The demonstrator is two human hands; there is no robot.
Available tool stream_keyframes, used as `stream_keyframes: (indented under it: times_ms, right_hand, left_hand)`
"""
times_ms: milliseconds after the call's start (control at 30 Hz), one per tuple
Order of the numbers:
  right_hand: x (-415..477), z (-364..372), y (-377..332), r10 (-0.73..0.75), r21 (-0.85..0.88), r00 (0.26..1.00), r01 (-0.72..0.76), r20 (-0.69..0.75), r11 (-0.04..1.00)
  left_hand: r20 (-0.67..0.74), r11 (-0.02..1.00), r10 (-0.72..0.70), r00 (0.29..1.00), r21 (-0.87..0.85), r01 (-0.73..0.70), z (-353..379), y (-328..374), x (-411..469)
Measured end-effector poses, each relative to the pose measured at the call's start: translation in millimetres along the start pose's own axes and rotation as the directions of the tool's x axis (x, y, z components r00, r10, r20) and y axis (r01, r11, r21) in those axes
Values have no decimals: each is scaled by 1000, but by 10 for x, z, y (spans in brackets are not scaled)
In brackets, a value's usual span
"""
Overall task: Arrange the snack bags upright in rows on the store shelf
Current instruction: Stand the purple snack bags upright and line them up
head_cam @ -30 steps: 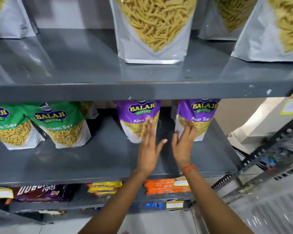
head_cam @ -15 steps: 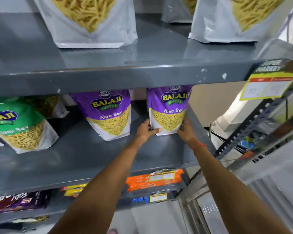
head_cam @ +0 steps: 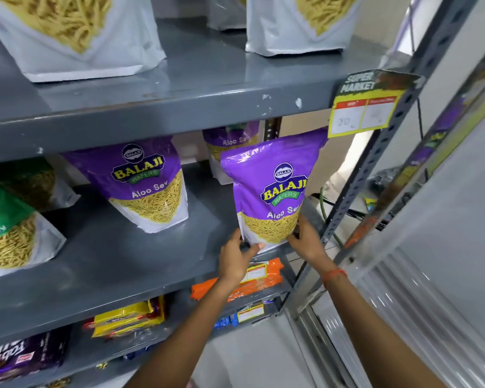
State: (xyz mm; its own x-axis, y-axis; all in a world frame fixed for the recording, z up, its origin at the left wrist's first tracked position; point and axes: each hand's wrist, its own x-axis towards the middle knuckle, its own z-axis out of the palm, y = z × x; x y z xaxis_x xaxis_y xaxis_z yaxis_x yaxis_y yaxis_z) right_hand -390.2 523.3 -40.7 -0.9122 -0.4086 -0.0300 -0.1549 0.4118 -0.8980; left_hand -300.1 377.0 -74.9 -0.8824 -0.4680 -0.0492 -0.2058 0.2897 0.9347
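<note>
Head view: both hands grip one purple Aloo Sev bag (head_cam: 269, 191) at its base, at the front right corner of the grey middle shelf (head_cam: 118, 261). Left hand (head_cam: 235, 259) closes on the lower left corner, thumb across the front. Right hand (head_cam: 305, 240) clasps the lower right corner. The bag stands upright, tilted slightly. A second purple bag (head_cam: 149, 183) stands to its left, a third (head_cam: 230, 144) behind it.
</note>
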Motion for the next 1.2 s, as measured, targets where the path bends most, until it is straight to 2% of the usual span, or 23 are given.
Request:
stream_keyframes:
  times_ms: [400, 467, 500, 567, 633, 733, 800, 867, 933, 1000, 1100, 1133, 1200]
  right_hand:
    - [-125, 87, -68, 40, -1, 996, -41, -85, 999]
    - [-167, 145, -119, 11, 8, 984, -10, -180, 1000]
    - [-212, 186, -148, -13, -3, 951, 13, -308, 1000]
    - [-345, 296, -256, -76, -51, 803, 57, -592, 997]
    - [-483, 494, -436, -204, -114, 680, 176, -704, 978]
    - [-556, 903, -746, -373, -157, 653, 365, -659, 918]
    - [-524, 1197, -952, -467, -176, 655, 461, -594, 870]
    - [-451, 1477, -1092, -559, -214, 653, 533, -511, 818]
    - [-299, 1757, -1168, -593, -231, 698, 549, -402, 803]
    - [-60, 1994, -1185, -501, -178, 805, 468, -319, 866]
    - [395, 2155, -1128, -190, -39, 959, 186, -211, 982]
    - [535, 2171, -1110, -94, 21, 984, 98, -149, 995]
    - [744, 2171, -1068, 10, 155, 1000, -11, 6, 988]
  left_hand:
    - [66, 1000, -17, 998, 9, 16, -53, 48, -4]
    - [79, 1000, -14, 997, 19, 13, -70, 70, -41]
    - [68, 998, 1, 998, 56, -5, -83, 80, -76]
    - [-12, 972, 103, 995, 214, -98, -132, 100, -177]
    - [-122, 909, 274, 954, 356, -216, -251, 122, -273]
    - [-196, 839, 428, 882, 450, -307, -561, 139, -291]
    - [-268, 821, 464, 844, 489, -296, -827, 95, -220]
    - [-378, 845, 427, 821, 489, -215, -1126, -5, -120]
    - [-489, 909, 304, 818, 406, -95, -1454, -170, -10]
    - [-512, 966, 152, 846, 257, -18, -1756, -359, 107]
    - [-371, 998, -21, 929, 51, 43, -2073, -592, 326]
    - [-295, 999, -46, 954, -16, 43, -2151, -647, 403]
    - [-165, 995, -57, 985, -93, 42, -2269, -700, 535]
